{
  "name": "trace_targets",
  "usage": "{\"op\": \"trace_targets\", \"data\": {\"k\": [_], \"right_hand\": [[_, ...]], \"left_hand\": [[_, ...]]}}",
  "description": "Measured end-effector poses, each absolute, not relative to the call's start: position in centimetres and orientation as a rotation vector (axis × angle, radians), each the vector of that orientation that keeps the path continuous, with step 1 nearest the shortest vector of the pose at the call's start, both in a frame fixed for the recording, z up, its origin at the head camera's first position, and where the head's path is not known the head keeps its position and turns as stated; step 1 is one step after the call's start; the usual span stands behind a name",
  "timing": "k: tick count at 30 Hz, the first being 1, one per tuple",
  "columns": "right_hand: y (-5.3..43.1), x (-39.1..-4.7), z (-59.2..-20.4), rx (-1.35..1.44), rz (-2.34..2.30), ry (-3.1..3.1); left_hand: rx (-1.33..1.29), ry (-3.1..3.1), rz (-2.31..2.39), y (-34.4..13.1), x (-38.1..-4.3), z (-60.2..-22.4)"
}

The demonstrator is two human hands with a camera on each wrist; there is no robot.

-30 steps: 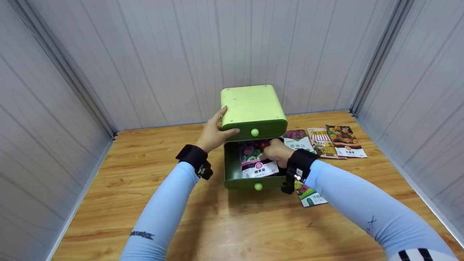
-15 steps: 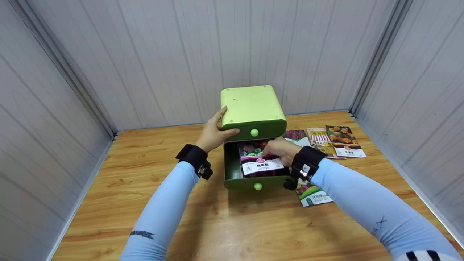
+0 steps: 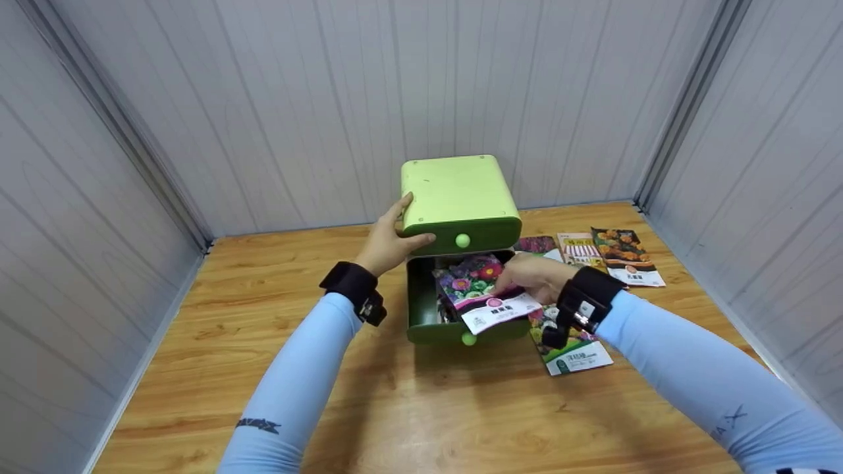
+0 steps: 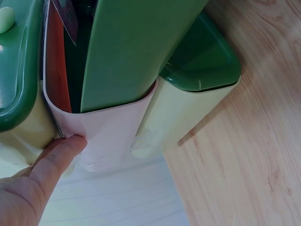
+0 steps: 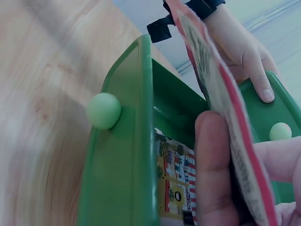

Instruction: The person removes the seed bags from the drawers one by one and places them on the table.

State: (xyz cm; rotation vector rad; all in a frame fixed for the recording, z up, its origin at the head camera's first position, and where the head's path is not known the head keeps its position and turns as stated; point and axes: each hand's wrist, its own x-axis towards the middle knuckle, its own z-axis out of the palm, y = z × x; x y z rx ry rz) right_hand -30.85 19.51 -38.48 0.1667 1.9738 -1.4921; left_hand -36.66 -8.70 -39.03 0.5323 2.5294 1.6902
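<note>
Drawer [image 3: 435, 334] looked smooth, glossy plastic; knob [image 5: 103, 110] matt, smooth. Flower packet [image 3: 475, 296] looked glossy, paper or film. Sleeves [image 3: 691, 368] were smooth cloth. Tabletop [image 3: 421, 421] showed glossy wood grain.

Wood-grain tbl [image 3: 421, 401] w/ pale ribbed panels [image 3: 421, 79] behind & both sides; grey strips [image 3: 691, 99] in back corners.

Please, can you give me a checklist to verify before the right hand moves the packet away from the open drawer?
1. Left hand steadies the cabinet: ok, it holds the upper part's left front corner.
2. Right hand grips the packet: ok, pinched between thumb and fingers.
3. Drawer is open: ok, pulled out below the closed top drawer.
4. Packet is completely outside the drawer: not ok, part remains over it.
5. Drawer is emptied: not ok, another packet lies inside.
</note>
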Motion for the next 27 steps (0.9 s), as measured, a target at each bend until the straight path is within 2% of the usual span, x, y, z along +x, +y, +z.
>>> {"op": "trace_targets", "data": {"k": [17, 27], "right_hand": [[23.9, -28.9, -38.2, 0.12, -1.369, 2.066], [27.0, -28.8, -38.8, -0.023, -1.386, 2.143]], "left_hand": [[0.554, 2.592, 1.63, -8.9, -36.3, -39.0], [0.56, 2.555, 1.653, -8.8, -36.2, -39.0]]}}
